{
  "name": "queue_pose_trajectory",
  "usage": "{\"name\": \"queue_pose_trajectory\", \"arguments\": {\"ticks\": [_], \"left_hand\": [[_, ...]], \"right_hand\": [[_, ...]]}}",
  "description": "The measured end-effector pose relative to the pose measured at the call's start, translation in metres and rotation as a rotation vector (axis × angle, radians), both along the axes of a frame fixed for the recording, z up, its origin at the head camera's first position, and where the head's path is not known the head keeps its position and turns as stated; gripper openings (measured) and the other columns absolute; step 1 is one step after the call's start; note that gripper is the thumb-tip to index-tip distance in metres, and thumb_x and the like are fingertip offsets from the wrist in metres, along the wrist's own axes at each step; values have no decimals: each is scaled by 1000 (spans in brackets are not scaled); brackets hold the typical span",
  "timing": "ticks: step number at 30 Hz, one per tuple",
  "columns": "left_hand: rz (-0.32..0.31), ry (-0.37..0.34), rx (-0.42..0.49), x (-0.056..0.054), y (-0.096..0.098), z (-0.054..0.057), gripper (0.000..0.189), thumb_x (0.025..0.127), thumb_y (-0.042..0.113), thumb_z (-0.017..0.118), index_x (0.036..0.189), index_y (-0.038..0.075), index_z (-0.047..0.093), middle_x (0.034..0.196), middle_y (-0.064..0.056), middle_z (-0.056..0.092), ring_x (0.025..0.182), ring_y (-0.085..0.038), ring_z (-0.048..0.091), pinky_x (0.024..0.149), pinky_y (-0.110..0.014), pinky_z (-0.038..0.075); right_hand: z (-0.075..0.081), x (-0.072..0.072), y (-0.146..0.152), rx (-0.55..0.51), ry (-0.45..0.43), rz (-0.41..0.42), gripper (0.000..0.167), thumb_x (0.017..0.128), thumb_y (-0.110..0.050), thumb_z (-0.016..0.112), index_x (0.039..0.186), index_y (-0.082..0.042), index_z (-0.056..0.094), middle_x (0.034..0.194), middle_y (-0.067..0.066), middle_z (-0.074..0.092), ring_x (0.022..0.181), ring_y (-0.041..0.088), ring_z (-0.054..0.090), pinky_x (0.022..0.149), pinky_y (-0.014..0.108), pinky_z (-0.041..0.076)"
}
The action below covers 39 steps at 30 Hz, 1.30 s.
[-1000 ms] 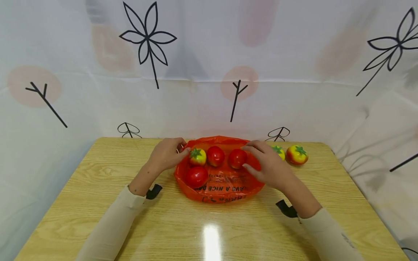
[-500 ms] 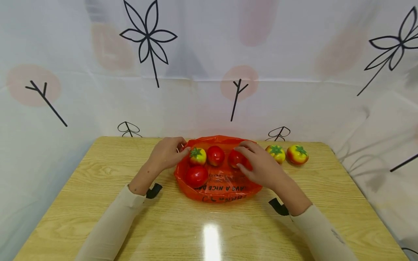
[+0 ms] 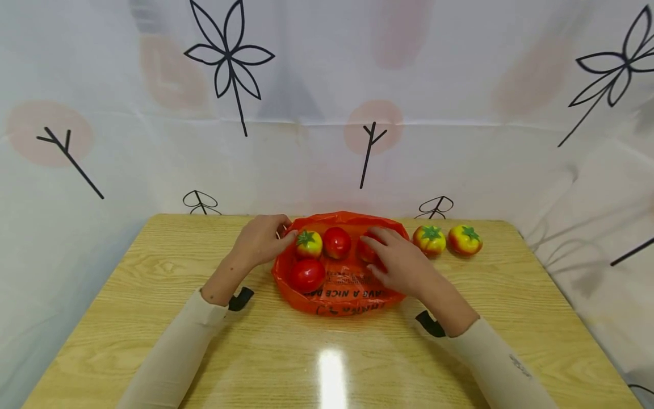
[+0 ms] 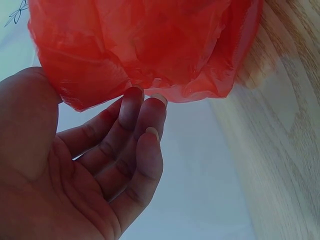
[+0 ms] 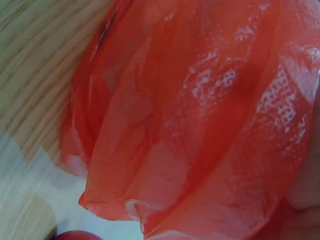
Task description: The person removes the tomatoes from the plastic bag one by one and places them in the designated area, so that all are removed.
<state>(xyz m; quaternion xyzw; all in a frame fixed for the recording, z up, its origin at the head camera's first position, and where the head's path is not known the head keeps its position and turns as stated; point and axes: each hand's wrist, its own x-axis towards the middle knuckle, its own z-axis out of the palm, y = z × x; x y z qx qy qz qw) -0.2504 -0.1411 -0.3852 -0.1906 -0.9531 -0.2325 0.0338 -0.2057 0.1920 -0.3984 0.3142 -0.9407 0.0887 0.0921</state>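
A red plastic bag [image 3: 352, 309] with dark printed lettering lies spread wide on the table, its mouth facing up. My left hand [image 3: 260, 241] pinches the bag's left rim between thumb and fingers; the left wrist view shows fingertips [image 4: 152, 107] against the crinkled plastic. Inside the bag are a yellow-and-red tomato [image 3: 309, 245] with a green leafy top and two plain red tomatoes, one behind [image 3: 336, 243] and one in front [image 3: 307, 276]. My right hand [image 3: 401, 261] reaches in over the right rim, fingers and thumb curved round another red tomato [image 3: 365, 250], which is mostly covered.
Two yellow-and-red tomatoes, a nearer one [image 3: 430, 241] and one farther right [image 3: 465, 240], sit on the wooden table [image 3: 245, 352] right of the bag. A patterned white cloth [image 3: 306, 165] hangs behind the table's back edge.
My right hand has moved left, further into the bag and over the red tomato there, uncovering the yellow-and-red tomato outside. My left hand has stayed at the rim.
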Motion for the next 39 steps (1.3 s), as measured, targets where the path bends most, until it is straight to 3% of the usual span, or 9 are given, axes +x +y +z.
{"name": "queue_pose_trajectory", "arguments": {"ticks": [8, 16, 23, 30, 39], "left_hand": [[-8, 5, 5, 0, 2, 1, 29, 101, 33, 66, 110, 7, 74, 89, -3, 72, 72, -19, 60, 63, -32, 52], [-7, 12, -4, -1, 2, -1, 28, 102, 34, 66, 108, 7, 74, 87, -2, 71, 71, -19, 60, 62, -32, 51], [-4, 11, -9, 0, 1, -1, 27, 101, 33, 66, 106, 7, 74, 85, -2, 69, 69, -19, 58, 61, -32, 50], [-11, 9, -5, 2, 1, 0, 27, 101, 33, 66, 105, 7, 73, 85, -2, 69, 69, -19, 58, 60, -31, 49], [-11, 15, -3, 2, 0, 0, 26, 101, 32, 65, 105, 7, 73, 85, -3, 69, 69, -19, 57, 60, -32, 49]], "right_hand": [[-5, 0, -1, 27, 24, 27, 56, 92, -22, 82, 142, -3, 64, 147, 22, 56, 139, 41, 52, 108, 56, 51], [-7, -1, -2, -57, -7, 58, 56, 87, -12, 85, 137, 3, 64, 125, 15, 54, 109, 30, 57, 94, 45, 56], [-8, -1, -2, -56, -19, 45, 59, 84, -10, 88, 134, 8, 63, 130, 21, 54, 121, 37, 56, 102, 51, 54], [-11, 2, -2, -39, -60, 29, 63, 84, -9, 88, 141, 1, 61, 132, 21, 57, 118, 36, 59, 103, 52, 54], [-13, 2, -3, -52, -42, 61, 63, 81, -7, 89, 138, 0, 62, 128, 18, 57, 113, 34, 61, 101, 51, 55]]}}
